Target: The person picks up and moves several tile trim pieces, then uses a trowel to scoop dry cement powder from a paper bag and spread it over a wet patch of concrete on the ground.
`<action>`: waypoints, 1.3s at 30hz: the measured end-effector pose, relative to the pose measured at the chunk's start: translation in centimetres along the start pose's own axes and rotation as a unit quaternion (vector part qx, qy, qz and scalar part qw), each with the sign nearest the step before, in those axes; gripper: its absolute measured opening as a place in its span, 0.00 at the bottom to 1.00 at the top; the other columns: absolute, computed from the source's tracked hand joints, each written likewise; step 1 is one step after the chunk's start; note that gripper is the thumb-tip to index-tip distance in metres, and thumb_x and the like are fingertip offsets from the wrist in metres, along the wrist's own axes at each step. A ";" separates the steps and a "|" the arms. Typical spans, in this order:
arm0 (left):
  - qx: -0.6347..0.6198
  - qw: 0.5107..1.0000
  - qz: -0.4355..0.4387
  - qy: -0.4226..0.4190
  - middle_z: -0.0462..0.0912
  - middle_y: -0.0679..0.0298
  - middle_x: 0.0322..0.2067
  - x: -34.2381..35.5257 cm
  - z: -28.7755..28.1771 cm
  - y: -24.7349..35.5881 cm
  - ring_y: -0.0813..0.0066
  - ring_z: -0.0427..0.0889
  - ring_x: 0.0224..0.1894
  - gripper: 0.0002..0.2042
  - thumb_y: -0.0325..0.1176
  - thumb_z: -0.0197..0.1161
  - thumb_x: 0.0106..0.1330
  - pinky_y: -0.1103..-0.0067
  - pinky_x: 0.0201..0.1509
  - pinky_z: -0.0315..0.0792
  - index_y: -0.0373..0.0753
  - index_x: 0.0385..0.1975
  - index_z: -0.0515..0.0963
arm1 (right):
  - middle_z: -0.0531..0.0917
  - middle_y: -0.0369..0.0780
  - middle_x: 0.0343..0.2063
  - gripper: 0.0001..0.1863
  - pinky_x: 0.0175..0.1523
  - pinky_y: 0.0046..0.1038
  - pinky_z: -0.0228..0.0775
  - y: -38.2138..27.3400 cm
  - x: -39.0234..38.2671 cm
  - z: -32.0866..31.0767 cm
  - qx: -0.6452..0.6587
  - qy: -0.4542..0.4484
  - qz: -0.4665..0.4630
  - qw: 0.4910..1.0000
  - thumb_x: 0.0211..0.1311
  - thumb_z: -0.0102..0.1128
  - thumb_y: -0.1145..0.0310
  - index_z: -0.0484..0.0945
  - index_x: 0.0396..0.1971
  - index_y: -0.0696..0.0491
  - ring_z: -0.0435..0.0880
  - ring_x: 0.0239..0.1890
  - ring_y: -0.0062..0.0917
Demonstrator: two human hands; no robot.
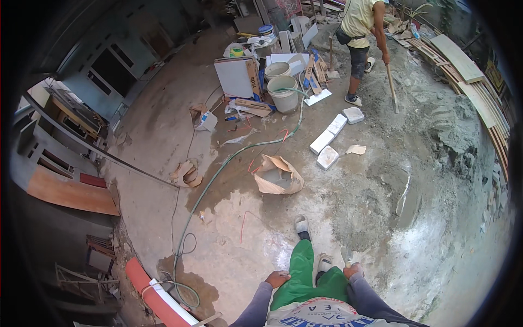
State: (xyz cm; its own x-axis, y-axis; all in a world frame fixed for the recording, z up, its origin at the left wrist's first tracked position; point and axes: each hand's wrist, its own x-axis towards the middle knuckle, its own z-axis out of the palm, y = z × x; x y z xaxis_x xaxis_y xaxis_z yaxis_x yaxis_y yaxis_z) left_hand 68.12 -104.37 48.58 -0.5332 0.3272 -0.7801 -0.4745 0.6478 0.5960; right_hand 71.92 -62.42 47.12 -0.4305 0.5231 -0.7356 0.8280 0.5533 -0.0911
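Note:
My left hand [278, 279] is closed at the side of my green trousers [300, 268], its fingertips pinching the cloth at the thigh. On the other side, my right hand [353, 270] grips a trowel [346, 255] with a greyish blade pointing forward; its handle is mostly hidden in the fingers. Ahead of my feet stands an open brown paper sack [279, 179] with grey powder inside. Beyond it to the right lie several white blocks [328, 134], two of them end to end.
At the top right a person [362, 38] works a long-handled tool [392, 90] in a grey sand heap [436, 114]. A green hose [218, 168] crosses the floor from a white bucket [283, 98]. Cartons and boards [234, 76] are piled beside it. Planks [479, 98] line the right edge.

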 end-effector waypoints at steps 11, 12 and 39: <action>-0.025 0.966 -0.047 0.253 0.90 0.51 0.53 -12.8 5.3 -21.4 0.53 0.87 0.59 0.21 0.49 0.59 0.71 0.66 0.68 0.77 0.41 0.49 0.90 | 0.90 0.48 0.32 0.25 0.33 0.39 0.82 19.4 -3.1 2.6 -0.017 -0.085 0.115 0.990 0.52 0.74 0.59 0.88 0.45 0.63 0.90 0.29 0.34; 0.010 0.961 -0.107 0.256 0.90 0.51 0.53 -13.7 3.9 -23.9 0.51 0.86 0.60 0.22 0.51 0.59 0.69 0.65 0.67 0.77 0.41 0.47 0.90 | 0.90 0.48 0.32 0.25 0.33 0.39 0.82 17.4 -3.9 3.2 -0.016 -0.097 0.086 0.991 0.52 0.74 0.59 0.88 0.45 0.63 0.90 0.29 0.34; -0.704 0.464 -0.257 0.472 0.92 0.60 0.36 -20.6 16.1 -35.4 0.71 0.91 0.36 0.07 0.33 0.63 0.69 0.71 0.34 0.81 0.37 0.33 0.83 | 0.88 0.49 0.27 0.21 0.34 0.40 0.80 -50.8 -24.0 19.7 -0.326 -0.141 -0.287 0.890 0.56 0.73 0.55 0.85 0.35 0.61 0.88 0.27 0.36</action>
State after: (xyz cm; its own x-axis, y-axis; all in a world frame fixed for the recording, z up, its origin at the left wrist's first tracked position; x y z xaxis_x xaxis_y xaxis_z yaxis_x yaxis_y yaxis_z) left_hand 107.22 -122.95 40.51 0.1506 -0.4991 -0.8533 -0.3410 -0.8364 0.4291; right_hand 47.28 -115.80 56.21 -0.5318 -0.0988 -0.8411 0.0774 0.9833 -0.1644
